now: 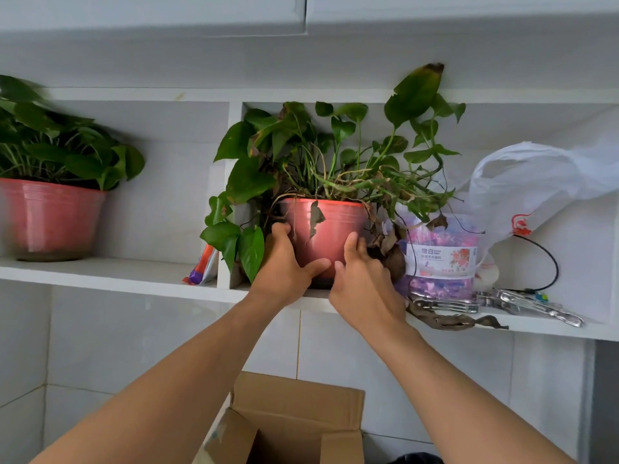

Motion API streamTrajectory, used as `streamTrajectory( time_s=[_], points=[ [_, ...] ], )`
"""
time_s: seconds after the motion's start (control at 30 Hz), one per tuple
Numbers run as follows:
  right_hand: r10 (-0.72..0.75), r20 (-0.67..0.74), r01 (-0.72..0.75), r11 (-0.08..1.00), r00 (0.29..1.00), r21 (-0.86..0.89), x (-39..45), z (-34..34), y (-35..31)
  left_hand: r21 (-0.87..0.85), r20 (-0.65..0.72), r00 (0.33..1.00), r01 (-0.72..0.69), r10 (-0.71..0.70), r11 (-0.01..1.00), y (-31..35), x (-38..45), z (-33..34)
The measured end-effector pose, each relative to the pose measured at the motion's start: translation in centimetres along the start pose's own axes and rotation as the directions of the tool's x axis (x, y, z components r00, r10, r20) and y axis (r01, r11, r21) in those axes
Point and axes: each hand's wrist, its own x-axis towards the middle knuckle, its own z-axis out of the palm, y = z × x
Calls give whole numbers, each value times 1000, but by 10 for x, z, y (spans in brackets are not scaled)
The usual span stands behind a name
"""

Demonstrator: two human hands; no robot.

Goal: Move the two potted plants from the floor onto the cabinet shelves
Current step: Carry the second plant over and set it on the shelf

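A red pot with a leafy, partly withered green plant [323,229] stands on the white shelf [134,274], in the compartment right of the divider. My left hand [284,262] lies against the pot's left side, thumb across the front near the base. My right hand [363,279] touches its lower right side, fingers nearly straight. A second red pot with a healthy green plant [50,216] stands in the left compartment, apart from both hands.
Right of the held pot sit a clear tub of purple and pink beads [442,249], a white plastic bag [536,182], a black cable and metal clips [532,303]. A small packet [202,266] leans by the divider. An open cardboard box [294,423] stands below.
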Motion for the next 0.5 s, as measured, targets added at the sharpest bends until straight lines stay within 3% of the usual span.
streamTrajectory(
  time_s=[0.2, 0.5],
  points=[
    [73, -5, -73, 997, 997, 1, 2, 6, -1, 78, -65, 997, -46, 51, 996, 1, -1, 6],
    [39, -2, -39, 999, 999, -6, -7, -7, -5, 125, 20, 998, -64, 62, 990, 4, -7, 1]
  ],
)
